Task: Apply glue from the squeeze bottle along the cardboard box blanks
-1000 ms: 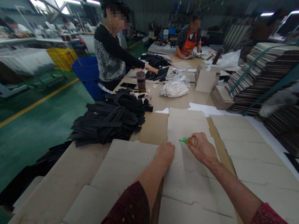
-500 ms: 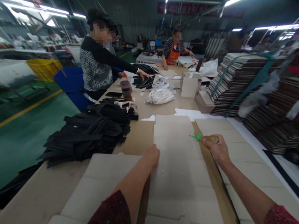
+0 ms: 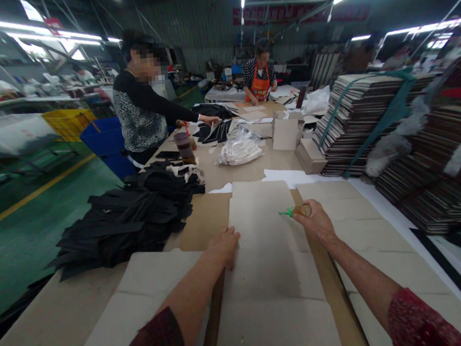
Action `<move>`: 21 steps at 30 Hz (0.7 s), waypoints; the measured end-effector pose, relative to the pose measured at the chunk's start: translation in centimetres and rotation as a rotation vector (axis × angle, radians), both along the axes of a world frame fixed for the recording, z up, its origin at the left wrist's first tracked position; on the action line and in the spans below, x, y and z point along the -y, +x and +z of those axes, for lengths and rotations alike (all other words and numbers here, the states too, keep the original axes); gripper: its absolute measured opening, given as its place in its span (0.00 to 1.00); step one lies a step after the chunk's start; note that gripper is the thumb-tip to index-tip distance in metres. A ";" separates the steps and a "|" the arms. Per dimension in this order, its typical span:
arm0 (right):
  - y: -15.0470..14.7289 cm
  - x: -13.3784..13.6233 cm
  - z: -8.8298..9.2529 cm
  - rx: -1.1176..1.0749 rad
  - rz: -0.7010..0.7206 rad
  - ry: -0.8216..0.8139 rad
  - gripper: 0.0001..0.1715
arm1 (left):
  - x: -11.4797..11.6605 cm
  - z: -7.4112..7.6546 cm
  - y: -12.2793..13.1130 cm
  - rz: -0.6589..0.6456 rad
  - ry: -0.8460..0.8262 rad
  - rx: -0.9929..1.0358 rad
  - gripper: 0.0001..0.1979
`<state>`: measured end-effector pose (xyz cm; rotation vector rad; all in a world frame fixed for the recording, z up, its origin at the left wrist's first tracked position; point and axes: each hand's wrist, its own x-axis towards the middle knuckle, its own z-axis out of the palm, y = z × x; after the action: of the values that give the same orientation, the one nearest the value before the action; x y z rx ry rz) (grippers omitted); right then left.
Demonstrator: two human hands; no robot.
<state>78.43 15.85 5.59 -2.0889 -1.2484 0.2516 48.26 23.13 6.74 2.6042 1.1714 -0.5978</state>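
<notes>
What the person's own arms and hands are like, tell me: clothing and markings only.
Both hands, left and right, are bare, without gloves. The left sleeve is dark red with a small pattern; the right sleeve looks brighter red and mottled. Both leave the forearms uncovered. No watch or bracelet shows; finer detail is blurred.

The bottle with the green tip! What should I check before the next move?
1. Bottle gripped by the right hand: ok.
2. Green tip over the middle cards: ok, it points left.
3. Green tip not touching the middle cards: cannot tell, the gap is unclear.
4. Left hand at the middle cards' left edge: ok.
5. Black strips off the middle cards: ok, they lie to the left.
</notes>
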 end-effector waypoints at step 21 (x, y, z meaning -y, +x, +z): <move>0.4 -0.4 1.8 0.103 0.102 -0.051 0.16 | -0.8 0.7 -0.5 -0.058 0.026 0.086 0.22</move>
<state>78.86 16.27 7.41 -2.1069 -1.4263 0.2256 47.81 23.94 7.46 2.6647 1.0879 -0.4803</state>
